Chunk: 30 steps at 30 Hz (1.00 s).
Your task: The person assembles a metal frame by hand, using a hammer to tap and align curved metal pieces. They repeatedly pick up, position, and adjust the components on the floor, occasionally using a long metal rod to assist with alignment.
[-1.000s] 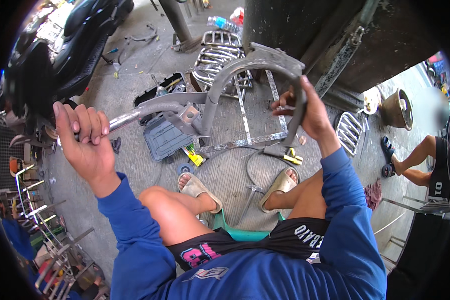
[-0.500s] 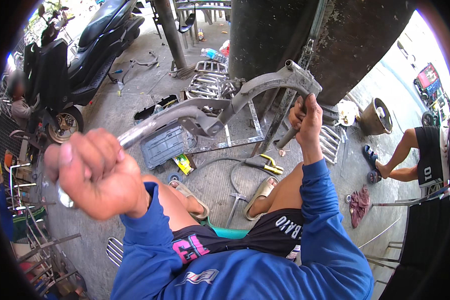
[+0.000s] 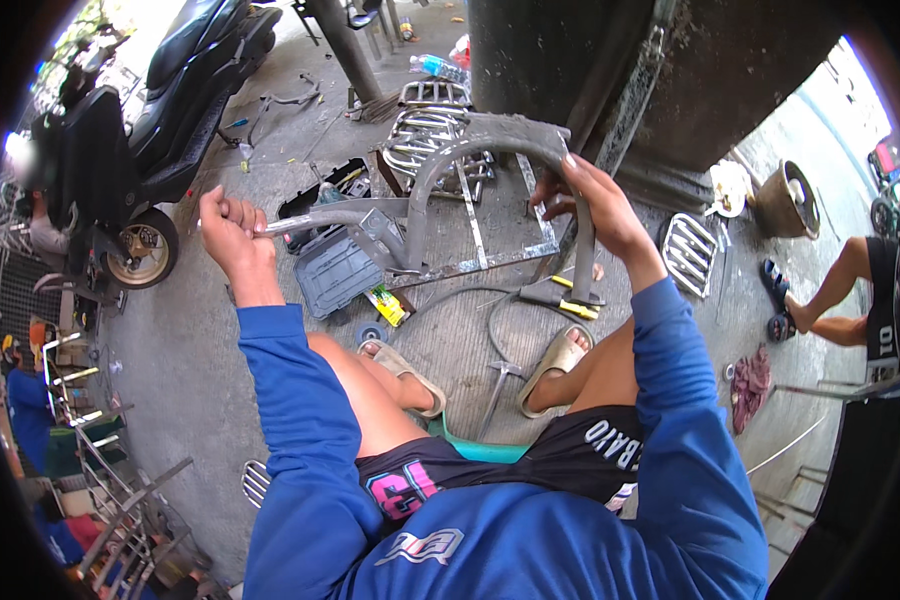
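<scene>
A grey bent-tube metal frame (image 3: 422, 200) is held up in front of me, above the floor. My left hand (image 3: 235, 235) is wrapped round the end of its straight, shinier tube. On the far side, my right hand (image 3: 600, 208) grips the down-turned leg of the curved part, with the thumb on the near side and the fingers partly hidden behind the tube. A flat bracket plate (image 3: 382, 232) joins the straight tube to the curve. Below the frame's lower right end lies a yellow-and-black electrode holder (image 3: 560, 298) with its cable.
An open grey toolbox (image 3: 338, 275) and a yellow packet (image 3: 388, 308) lie beyond my feet. A hammer (image 3: 497, 390) rests between them. Stacked metal grilles (image 3: 425, 135) stand behind the frame. A motorcycle (image 3: 135, 170) is at left, a bucket (image 3: 785, 200) and another person's legs (image 3: 830, 290) at right.
My left hand has moved forward, away from me, and the frame has swung round with it so its curve now faces me more broadly. My right hand has shifted slightly lower on the leg.
</scene>
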Each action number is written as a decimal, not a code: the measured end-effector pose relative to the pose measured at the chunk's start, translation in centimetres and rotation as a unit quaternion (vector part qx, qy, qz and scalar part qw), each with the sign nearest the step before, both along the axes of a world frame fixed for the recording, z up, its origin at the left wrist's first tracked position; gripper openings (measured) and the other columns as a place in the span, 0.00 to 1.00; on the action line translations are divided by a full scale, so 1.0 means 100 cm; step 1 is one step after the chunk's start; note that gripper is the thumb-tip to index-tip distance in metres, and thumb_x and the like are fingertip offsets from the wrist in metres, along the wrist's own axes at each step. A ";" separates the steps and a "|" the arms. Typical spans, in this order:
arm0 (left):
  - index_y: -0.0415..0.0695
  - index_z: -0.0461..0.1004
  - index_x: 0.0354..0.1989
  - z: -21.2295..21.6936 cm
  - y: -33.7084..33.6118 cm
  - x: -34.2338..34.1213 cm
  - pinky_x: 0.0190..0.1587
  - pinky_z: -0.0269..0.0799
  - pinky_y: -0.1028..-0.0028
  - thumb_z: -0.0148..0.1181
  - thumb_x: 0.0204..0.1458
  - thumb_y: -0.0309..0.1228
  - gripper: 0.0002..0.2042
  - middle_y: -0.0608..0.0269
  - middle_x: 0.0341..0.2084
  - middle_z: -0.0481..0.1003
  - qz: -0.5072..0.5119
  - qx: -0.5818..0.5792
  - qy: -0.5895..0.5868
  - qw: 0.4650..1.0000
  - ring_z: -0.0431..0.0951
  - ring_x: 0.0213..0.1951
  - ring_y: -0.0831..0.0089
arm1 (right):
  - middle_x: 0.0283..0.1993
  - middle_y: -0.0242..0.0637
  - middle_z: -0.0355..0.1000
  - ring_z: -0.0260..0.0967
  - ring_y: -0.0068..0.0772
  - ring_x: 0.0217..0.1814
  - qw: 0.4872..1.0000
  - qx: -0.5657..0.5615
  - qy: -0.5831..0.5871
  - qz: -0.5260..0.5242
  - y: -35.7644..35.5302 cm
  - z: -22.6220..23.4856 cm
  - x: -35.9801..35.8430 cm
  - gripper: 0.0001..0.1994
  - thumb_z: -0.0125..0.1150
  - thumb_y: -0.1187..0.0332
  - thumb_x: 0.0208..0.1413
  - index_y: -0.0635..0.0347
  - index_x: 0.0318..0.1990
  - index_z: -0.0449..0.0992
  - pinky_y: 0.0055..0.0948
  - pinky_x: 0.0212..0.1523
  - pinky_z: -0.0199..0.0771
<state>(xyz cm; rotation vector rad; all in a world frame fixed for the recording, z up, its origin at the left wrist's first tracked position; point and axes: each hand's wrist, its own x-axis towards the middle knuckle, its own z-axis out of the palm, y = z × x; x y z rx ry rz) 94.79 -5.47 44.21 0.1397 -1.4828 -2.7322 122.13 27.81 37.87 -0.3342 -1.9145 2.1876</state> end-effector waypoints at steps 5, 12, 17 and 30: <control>0.53 0.56 0.21 -0.029 0.006 0.001 0.18 0.49 0.72 0.57 0.56 0.34 0.16 0.74 0.12 0.50 -0.011 0.003 0.054 0.998 0.50 0.12 0.79 | 0.46 0.38 0.77 0.75 0.32 0.49 0.999 0.016 -0.045 -0.005 0.020 -0.002 -0.010 0.26 0.46 0.46 0.73 0.61 0.61 0.71 0.33 0.45 0.79; 0.52 0.55 0.20 -0.039 0.025 0.008 0.18 0.52 0.72 0.56 0.56 0.33 0.17 0.72 0.11 0.53 -0.007 -0.001 0.069 0.998 0.52 0.12 0.79 | 0.48 0.40 0.76 0.74 0.33 0.49 0.994 -0.011 -0.108 -0.004 0.040 -0.012 -0.026 0.29 0.44 0.45 0.73 0.61 0.66 0.67 0.37 0.43 0.82; 0.52 0.55 0.19 -0.036 0.019 0.009 0.18 0.52 0.72 0.56 0.55 0.33 0.17 0.72 0.11 0.53 0.012 0.017 0.058 0.998 0.52 0.12 0.80 | 0.51 0.44 0.75 0.74 0.37 0.50 0.992 -0.079 -0.101 0.000 0.042 -0.016 -0.033 0.37 0.38 0.35 0.70 0.63 0.62 0.71 0.44 0.46 0.83; 0.50 0.57 0.22 -0.026 0.012 0.026 0.18 0.51 0.75 0.53 0.60 0.33 0.15 0.72 0.12 0.53 -0.040 0.023 0.156 0.987 0.51 0.13 0.81 | 0.33 0.30 0.70 0.68 0.21 0.31 0.980 0.042 -0.140 -0.136 0.017 -0.021 -0.052 0.32 0.62 0.35 0.59 0.60 0.48 0.79 0.26 0.25 0.68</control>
